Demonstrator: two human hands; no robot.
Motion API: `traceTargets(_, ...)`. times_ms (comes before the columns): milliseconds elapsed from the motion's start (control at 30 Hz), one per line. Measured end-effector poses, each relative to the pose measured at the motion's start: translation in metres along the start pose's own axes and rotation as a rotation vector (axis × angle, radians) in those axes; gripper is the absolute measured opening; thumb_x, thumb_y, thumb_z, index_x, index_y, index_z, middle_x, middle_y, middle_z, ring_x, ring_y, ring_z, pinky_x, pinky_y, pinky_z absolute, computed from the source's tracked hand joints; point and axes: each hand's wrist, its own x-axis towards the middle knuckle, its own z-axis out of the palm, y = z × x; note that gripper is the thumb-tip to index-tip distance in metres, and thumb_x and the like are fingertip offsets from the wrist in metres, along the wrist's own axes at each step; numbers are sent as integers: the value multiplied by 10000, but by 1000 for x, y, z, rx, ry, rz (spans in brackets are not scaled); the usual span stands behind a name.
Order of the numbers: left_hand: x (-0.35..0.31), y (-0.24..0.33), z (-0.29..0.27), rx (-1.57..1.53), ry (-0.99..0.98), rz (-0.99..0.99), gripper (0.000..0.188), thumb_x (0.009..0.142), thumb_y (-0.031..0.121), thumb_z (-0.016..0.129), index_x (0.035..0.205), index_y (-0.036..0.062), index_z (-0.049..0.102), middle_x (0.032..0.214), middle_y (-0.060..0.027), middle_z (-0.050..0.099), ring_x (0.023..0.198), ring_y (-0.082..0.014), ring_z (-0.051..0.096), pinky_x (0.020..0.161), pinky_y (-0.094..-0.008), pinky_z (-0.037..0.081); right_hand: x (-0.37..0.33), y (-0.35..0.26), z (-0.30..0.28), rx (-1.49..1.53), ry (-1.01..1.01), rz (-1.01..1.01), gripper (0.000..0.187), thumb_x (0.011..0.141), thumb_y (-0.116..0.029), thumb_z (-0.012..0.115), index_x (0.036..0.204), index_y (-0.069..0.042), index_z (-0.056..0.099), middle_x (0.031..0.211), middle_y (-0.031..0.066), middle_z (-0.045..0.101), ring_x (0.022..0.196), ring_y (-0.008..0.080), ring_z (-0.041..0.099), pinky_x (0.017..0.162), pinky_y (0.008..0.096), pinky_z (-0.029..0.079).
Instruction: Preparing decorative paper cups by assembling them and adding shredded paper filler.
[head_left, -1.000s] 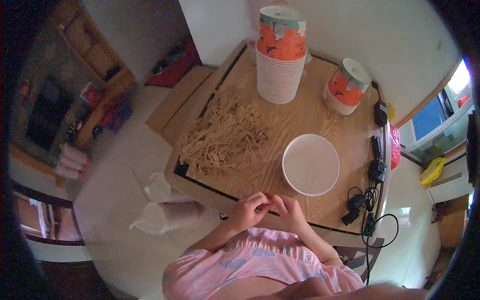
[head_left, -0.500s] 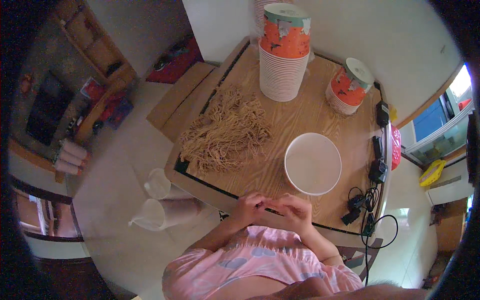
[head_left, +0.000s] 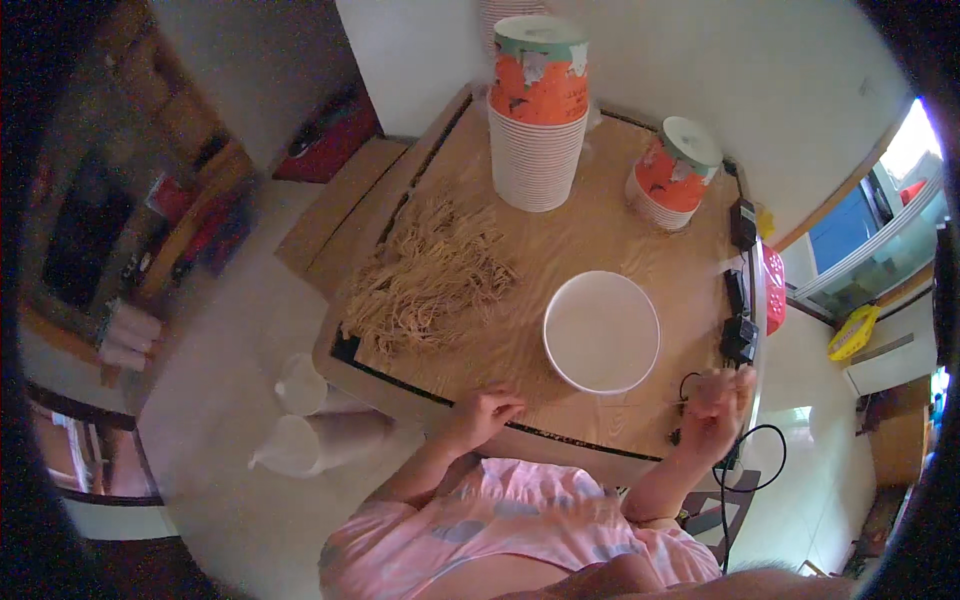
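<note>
My left hand (head_left: pixel 486 414) is at the near edge of the wooden tabletop (head_left: pixel 600 425), its fingers curled together; what they pinch, if anything, is too small to make out. At the right side of the table my right hand (head_left: pixel 718 405) is held over the black cables, its fingers partly smeared by motion. Between and beyond the hands stands a white paper bucket (head_left: pixel 602 335), mouth up, its inside bare. To the left lies a loose heap of tan twisted paper cords (head_left: pixel 430 275), apart from both hands.
A tall stack of upturned orange-and-green paper buckets (head_left: pixel 538 120) stands at the back, with a shorter stack (head_left: pixel 675 172) to its right. Black power adapters (head_left: pixel 740 338) line the right edge, and a cable (head_left: pixel 770 432) loops off it. Wrapped white bucket stacks (head_left: pixel 300 445) lie on the floor at left.
My hands were together at the near edge; the right has moved away to the right, over the cables. My left hand stays near the edge. The whole view has shifted slightly.
</note>
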Motion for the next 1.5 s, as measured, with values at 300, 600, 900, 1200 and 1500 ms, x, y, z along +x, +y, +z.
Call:
traceTargets(300,133,41,-32,-68,290,57,172,799,93,627,961,34,618,864,-92,628,753,-181,602,673,-285,480,11,-37,-28,-66,-15,-41,52,857,-27,530,849,-1,486,759,48,461,646,114,397,544,195,355)
traceTargets(600,200,66,13,333,-156,188,251,747,65,618,994,26,597,948,-151,579,927,-327,567,794,-403,465,4,-74,-34,-89,53,-170,113,860,15,514,969,-13,517,813,49,461,702,93,396,552,148,359)
traceTargets(900,111,67,-15,246,-56,5,341,769,24,535,1110,32,549,1037,-175,547,921,-340,566,817,-404,457,-2,-32,-11,-497,127,122,177,758,-16,621,921,-3,556,732,87,627,559,170,592,502,246,478)
traceTargets(1200,81,56,-21,213,20,-9,362,768,25,571,1129,28,544,982,-141,550,948,-309,544,807,-376,454,15,40,22,-571,-150,374,40,815,-23,606,831,-8,573,750,71,632,610,101,569,516,205,426)
traceTargets(1500,86,86,-35,-240,33,103,201,796,84,630,996,59,642,899,-32,599,778,-90,541,622,-205,418,6,60,40,-820,-272,479,62,814,-68,636,826,-34,585,741,-33,562,665,33,486,575,192,402)
